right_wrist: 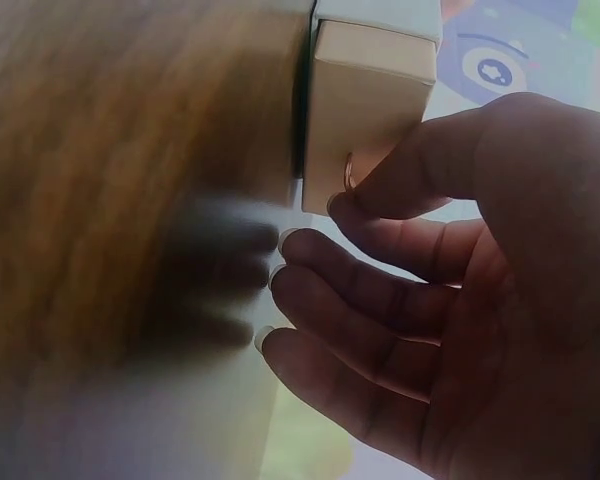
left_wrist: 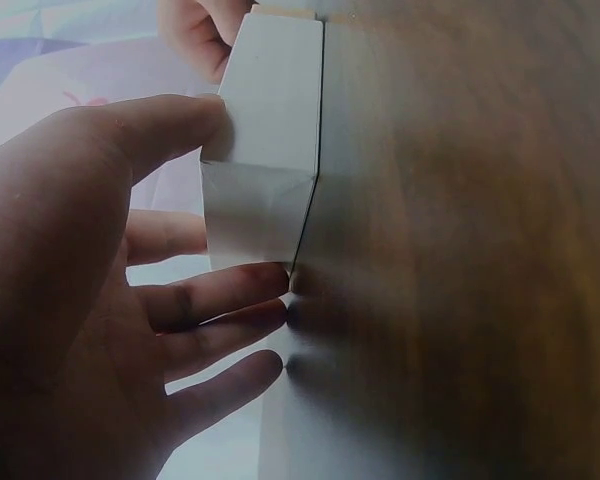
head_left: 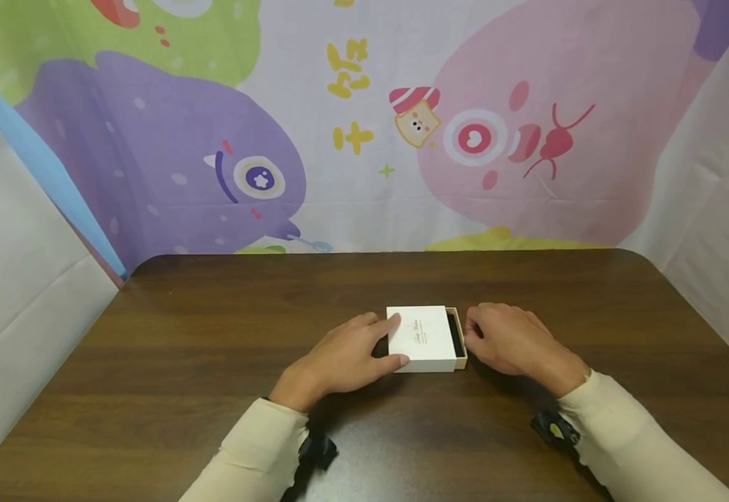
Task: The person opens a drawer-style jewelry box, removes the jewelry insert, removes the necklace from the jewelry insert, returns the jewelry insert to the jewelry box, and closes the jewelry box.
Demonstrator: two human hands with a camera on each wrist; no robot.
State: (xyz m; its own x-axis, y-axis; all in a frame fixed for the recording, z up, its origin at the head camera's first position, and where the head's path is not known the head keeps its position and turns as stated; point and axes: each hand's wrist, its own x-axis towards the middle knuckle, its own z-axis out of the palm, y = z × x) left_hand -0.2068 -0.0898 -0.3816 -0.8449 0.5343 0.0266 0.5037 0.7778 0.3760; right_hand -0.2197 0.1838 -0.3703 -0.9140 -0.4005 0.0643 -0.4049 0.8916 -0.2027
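Observation:
A white box sleeve (head_left: 421, 338) with small printed lettering lies flat on the brown table. Its tan inner drawer (head_left: 461, 363) sticks out a little at the right, showing a dark interior (head_left: 455, 335). My left hand (head_left: 345, 355) holds the sleeve's left end, thumb at the near edge and index finger over the top. In the left wrist view, the other fingers (left_wrist: 225, 385) spread beside the box, close to the tabletop. My right hand (head_left: 508, 338) pinches a thin pull loop (right_wrist: 349, 170) on the drawer's end between thumb and index finger. What lies deeper in the drawer is hidden.
The wooden table (head_left: 213, 321) stretches out on all sides of the box. Behind its far edge hangs a cloth (head_left: 370, 195) printed with cartoon animals. Pale cloth (head_left: 19, 300) hangs along the left, with more at the right. Dark wrist devices (head_left: 318, 450) sit under both sleeves.

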